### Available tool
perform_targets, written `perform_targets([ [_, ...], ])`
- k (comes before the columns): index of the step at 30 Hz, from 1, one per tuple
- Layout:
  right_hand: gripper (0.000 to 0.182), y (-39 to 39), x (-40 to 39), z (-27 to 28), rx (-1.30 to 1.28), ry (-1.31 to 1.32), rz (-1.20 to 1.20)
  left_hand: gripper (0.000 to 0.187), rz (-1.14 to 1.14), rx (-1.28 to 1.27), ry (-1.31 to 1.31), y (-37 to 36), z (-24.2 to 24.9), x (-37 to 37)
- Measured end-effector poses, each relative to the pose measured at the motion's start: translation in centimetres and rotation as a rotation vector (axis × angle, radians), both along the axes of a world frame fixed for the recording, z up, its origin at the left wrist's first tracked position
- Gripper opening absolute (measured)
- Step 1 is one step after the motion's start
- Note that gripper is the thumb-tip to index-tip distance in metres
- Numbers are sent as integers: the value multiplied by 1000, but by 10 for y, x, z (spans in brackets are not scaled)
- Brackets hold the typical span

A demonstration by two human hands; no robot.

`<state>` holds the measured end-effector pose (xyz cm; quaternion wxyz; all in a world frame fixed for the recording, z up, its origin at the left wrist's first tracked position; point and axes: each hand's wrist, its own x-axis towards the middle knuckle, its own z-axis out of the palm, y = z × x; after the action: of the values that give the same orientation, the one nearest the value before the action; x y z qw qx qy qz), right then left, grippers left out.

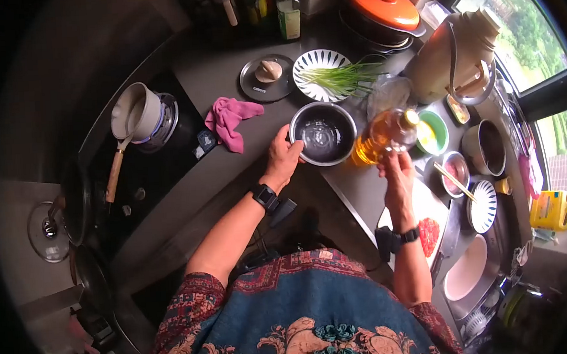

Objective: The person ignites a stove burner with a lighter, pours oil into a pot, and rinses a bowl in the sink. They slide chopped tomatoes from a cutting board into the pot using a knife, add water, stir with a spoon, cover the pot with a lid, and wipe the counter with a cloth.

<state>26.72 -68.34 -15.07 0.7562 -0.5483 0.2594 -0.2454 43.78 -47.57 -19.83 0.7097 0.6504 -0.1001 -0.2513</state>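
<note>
My left hand (283, 156) is closed on the rim of a round metal bowl (351, 122), thumb over the edge. Clear, rippling liquid (322, 134) shows inside the dark bowl. Just to the right, my right hand (397, 175) has its fingers wrapped at a clear bottle of golden oil (384, 132), which leans over the counter with its yellow cap up and to the right. A green bowl (437, 128) with something yellow in it sits close behind the bottle. Below my right wrist lies a white cutting board (421, 201) with minced red meat (430, 234) on it.
A saucepan (138, 113) stands on the stove at left, beside a pink cloth (231, 120). Behind the metal bowl are a small dark plate (249, 83) and a patterned plate (307, 60) with green stalks. A thermos (448, 56), chopsticks (454, 181) and a knife (451, 235) crowd the right.
</note>
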Motion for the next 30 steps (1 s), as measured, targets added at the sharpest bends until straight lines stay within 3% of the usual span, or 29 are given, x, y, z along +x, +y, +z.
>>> perform_targets([
  [9,35,-12,-70,94,-123,280,166,45,-146,-113,91,-65,-4,-15],
  [10,36,-11,-72,95,-98,290,193,54,-172,-121,113,-70,-4,-16],
  [13,32,-4,-65,99,-73,293,311,59,-228,279,33,-62,27,-16],
  [14,32,4,-58,105,-82,329,337,62,-256,475,-341,-53,25,-11],
  [15,32,11,-52,110,-93,362,365,56,-181,400,-491,-42,47,-13],
  [17,32,23,-39,113,-185,414,456,51,-110,259,-703,-18,103,-9],
  [19,32,45,-23,120,-243,389,482,45,-261,76,-869,11,165,-7],
  [21,36,55,-12,114,-430,449,585,44,-389,11,-1001,32,192,-6],
  [24,41,85,13,123,-662,446,682,37,-426,169,-902,75,200,-1],
  [26,41,109,26,125,-598,488,710,38,-408,188,-722,104,204,4],
  [30,38,154,50,121,-653,511,756,34,-340,211,-729,158,196,18],
])
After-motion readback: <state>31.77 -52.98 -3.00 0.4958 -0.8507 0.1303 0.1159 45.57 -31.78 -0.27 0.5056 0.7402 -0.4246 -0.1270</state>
